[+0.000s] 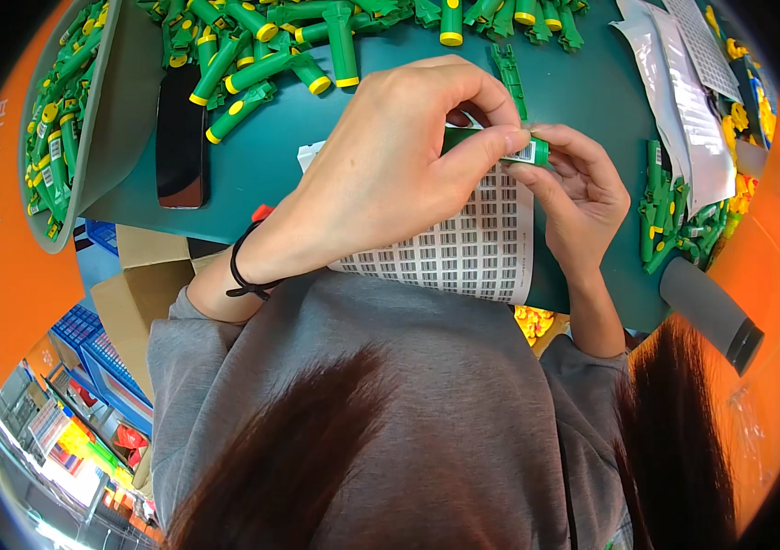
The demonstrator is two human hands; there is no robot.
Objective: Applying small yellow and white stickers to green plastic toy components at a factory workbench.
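In front of me, both hands meet on a green plastic tube (542, 152) with a white barcode sticker (522, 154) on its side. My right hand (589, 194) holds the tube's right end between thumb and fingers. My left hand (388, 163), with a black band at the wrist, is closed on the tube too, its thumb pressing at the sticker; it hides most of the tube. Below the hands lies a white sheet of barcode stickers (482, 240), partly covered by my left hand and arm. Just beyond my fingers is a narrow green plastic piece (508, 81).
Many green tubes with yellow ends (342, 48) are heaped at the far side of the table. A grey bin (101, 119) of similar tubes and a black phone (183, 137) stand left. At right are white packets (670, 101), more green parts (660, 215) and a grey cup (703, 298).
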